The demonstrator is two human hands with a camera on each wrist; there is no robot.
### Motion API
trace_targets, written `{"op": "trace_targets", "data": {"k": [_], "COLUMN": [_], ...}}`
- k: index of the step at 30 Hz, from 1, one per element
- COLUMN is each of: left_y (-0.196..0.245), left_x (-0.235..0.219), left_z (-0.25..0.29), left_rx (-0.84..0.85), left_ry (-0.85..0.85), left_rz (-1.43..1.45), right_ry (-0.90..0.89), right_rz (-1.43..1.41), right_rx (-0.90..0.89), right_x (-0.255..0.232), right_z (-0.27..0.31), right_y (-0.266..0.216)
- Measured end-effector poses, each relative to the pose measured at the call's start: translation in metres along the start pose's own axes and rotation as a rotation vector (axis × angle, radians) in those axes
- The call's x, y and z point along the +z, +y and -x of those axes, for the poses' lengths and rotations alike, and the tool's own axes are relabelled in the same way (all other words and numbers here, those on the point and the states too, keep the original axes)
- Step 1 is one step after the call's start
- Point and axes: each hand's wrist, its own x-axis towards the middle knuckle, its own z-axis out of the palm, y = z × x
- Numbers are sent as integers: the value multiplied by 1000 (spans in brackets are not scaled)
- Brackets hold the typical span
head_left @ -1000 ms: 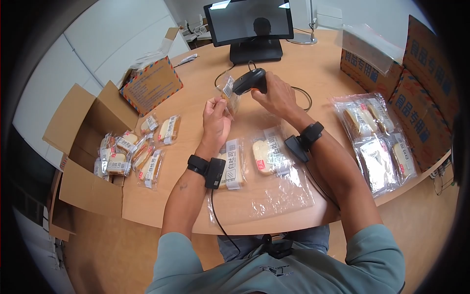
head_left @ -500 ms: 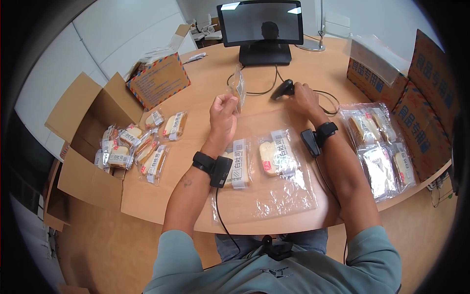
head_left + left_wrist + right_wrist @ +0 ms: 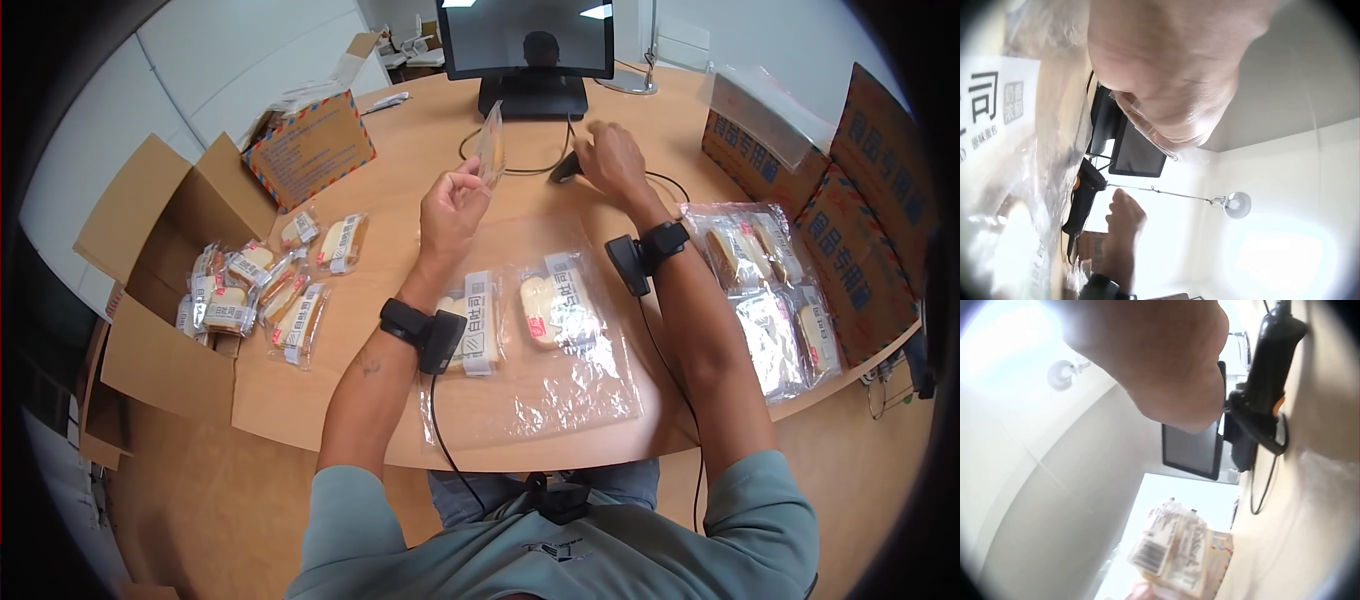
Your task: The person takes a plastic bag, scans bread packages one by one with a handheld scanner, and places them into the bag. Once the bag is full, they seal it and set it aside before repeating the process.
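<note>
My left hand pinches a packet of sliced bread by its lower end and holds it upright above the table. The packet's barcode side shows in the right wrist view. A black handheld barcode scanner lies on the table to the right of it. Just above and beside the scanner is my right hand, loosely bent with nothing in it; the left wrist view shows a gap between the right hand and the scanner. Nearer my body, two bread packets lie within the outline of a large clear plastic bag.
An open cardboard box stands at the left, several bread packets beside its opening. Another box is behind it. A bag of packed bread lies at the right before more boxes. A monitor stands at the back.
My right hand has moved right, away from the bread packet, lowered the scanner to the table and let go of it. The left hand still holds the packet, now turned more edge-on.
</note>
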Motion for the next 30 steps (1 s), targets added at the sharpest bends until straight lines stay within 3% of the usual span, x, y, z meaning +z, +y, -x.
{"op": "trace_targets", "data": {"k": [1, 2, 4, 6, 11, 13, 15, 16, 18, 19, 21, 26, 30], "left_y": [0, -1, 1, 4, 24, 33, 41, 39, 26, 23, 15, 27, 21], "left_x": [-1, -2, -4, -6, 0, -3, -19, -29, -43, -44, -46, -34, -33], "left_z": [-1, -1, 1, 0, -1, -4, -9, -9, -8, -6, 2, 5, 2], "left_rx": [-5, -14, -26, 314, 488, 521, 163, 167, -172, -169, -371, -353, -385], "left_ry": [2, -49, -101, -232, -238, -202, -218, -213, -443, -437, -486, -448, -436], "left_rz": [5, -49, -104, -604, -804, -860, -807, -803, -861, -857, -789, -805, -753], "right_ry": [-91, -97, -387, -451, -568, -401, -382, -359, -368, -379, -377, -418, -433], "right_rz": [-260, -256, -1134, -1111, -1090, -1077, -1091, -1114, -1142, -1176, -1158, -1238, -1182], "right_rx": [9, 11, 182, 142, 99, 110, 120, 131, 131, 137, 129, 32, 109], "right_x": [-11, -22, -41, -44, -28, -26, -24, -23, -16, -12, -1, 25, 39], "right_z": [-3, 1, 13, 6, -21, -24, -23, -22, -22, -22, -27, -29, -25], "right_y": [-11, -26, -52, -60, -49, -42, -37, -35, -31, -30, -29, -34, -43]}}
